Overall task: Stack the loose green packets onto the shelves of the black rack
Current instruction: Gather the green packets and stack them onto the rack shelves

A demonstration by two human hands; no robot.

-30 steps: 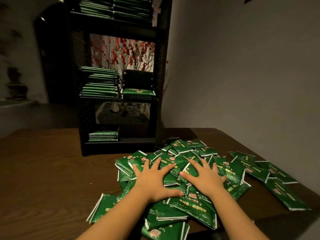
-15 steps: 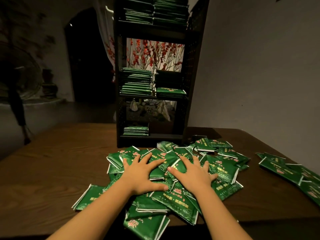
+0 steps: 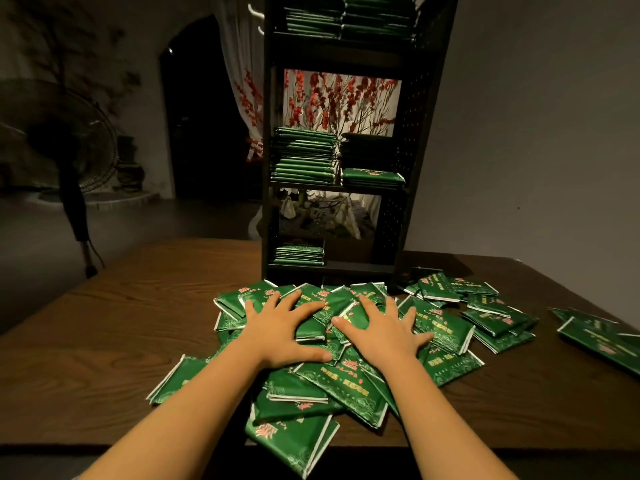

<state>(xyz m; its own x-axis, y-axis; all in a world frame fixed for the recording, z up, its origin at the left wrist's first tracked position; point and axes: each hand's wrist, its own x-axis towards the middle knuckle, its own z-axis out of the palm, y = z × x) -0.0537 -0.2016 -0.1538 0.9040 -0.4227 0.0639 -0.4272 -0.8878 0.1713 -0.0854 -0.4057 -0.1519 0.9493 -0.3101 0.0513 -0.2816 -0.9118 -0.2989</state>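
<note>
Head view:
L hand: your left hand lies flat, palm down, on top of the pile; fingers spread and straight, thumb out toward the other hand.
R hand: your right hand is flat on the pile just beside it; fingers fanned wide, not curled on any packet. Thumbs near each other, not touching.
Pile: loose green packets heaped on the table right in front of the rack; far edge of the heap almost at the rack base.
Orientation: no common direction; long axes cross every way. The near packet hangs over the table's front edge, long axis running diagonal.
Strays: a few more packets lie flat to the right, well apart from your hands; one group sits at the far right edge.
Rack: upright at the back of the table. Top shelf: 2 stacks. Mid shelf: tall stack left, short stack right. Bottom shelf: small stack at left. Stacked packets all lie flat.
Bkgd: fan at left, blurred.
</note>
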